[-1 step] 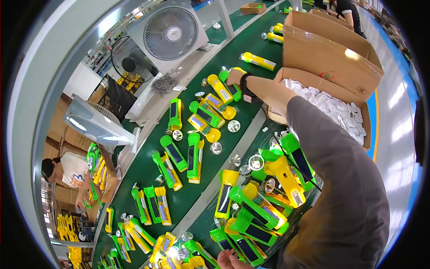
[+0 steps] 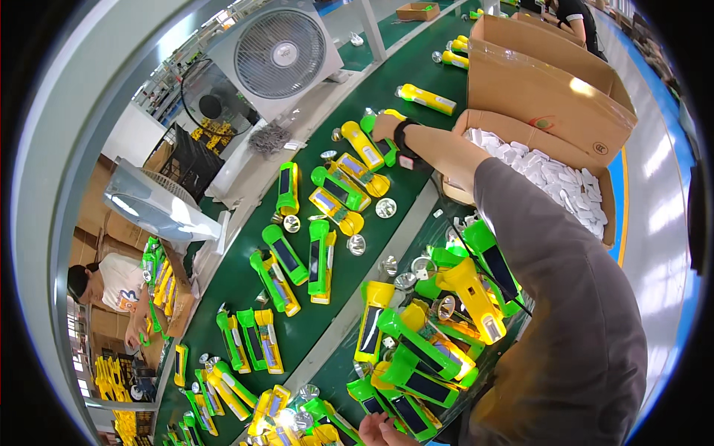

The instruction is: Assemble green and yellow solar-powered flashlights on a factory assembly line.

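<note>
My right hand (image 2: 385, 128) reaches to the far part of the green belt, a dark band round its wrist. Its fingers are closed over a green flashlight body (image 2: 387, 151), partly hidden under the hand. A yellow flashlight (image 2: 361, 143) lies just left of it, and another yellow end shows behind. At the lower edge, my left hand (image 2: 383, 431) is only partly in view, fingers loosely apart. Beside it is a pile of green and yellow flashlights (image 2: 422, 383) with dark panels. Several opened flashlights (image 2: 338, 186) with loose silver reflectors (image 2: 386, 207) lie along the belt.
A cardboard box (image 2: 476, 123) of small white plastic parts stands right of the belt, under my right arm. Fans (image 2: 281, 56) stand along the left side. A co-worker (image 2: 119, 279) sits at the left beside a box of flashlights. A metal rail (image 2: 349, 316) divides belt from pile.
</note>
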`<state>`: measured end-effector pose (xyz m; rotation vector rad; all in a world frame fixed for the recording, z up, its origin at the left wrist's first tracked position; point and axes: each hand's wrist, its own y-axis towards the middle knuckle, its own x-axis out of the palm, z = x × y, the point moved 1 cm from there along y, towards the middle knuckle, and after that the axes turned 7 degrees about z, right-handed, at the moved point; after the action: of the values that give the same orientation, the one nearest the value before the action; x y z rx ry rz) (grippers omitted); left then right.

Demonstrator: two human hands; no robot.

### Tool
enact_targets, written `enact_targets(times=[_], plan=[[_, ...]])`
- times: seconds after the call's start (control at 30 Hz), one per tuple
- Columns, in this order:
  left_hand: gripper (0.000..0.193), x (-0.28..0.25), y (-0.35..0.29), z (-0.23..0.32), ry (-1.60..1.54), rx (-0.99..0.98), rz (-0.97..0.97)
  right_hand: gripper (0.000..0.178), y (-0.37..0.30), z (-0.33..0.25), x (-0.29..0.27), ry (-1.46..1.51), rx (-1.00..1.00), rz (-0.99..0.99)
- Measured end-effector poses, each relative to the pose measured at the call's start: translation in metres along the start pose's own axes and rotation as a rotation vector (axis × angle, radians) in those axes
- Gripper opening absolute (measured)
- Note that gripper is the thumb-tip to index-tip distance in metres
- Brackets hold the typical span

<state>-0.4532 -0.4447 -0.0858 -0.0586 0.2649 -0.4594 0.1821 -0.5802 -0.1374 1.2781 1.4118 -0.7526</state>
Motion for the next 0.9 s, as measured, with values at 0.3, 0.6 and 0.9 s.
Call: enact_targets(times=[0.3, 0.6, 0.9], plan=[[0.031, 0.002, -0.007, 0.003, 0.029, 0.052, -0.053, 0.058, -0.012, 0.039, -0.058, 0.325, 0.183, 0.145], [0.035, -0.001, -0.015, 0.011, -0.088, 0.002, -0.109, 0.036, -0.050, -0.032, -0.175, 1.292, 0.254, -0.064], [0.057, 0.088, -0.086, 0.064, 0.269, 1.335, -0.687, 0.049, -0.096, -0.096, -0.253, 1.223, 0.100, -0.060]])
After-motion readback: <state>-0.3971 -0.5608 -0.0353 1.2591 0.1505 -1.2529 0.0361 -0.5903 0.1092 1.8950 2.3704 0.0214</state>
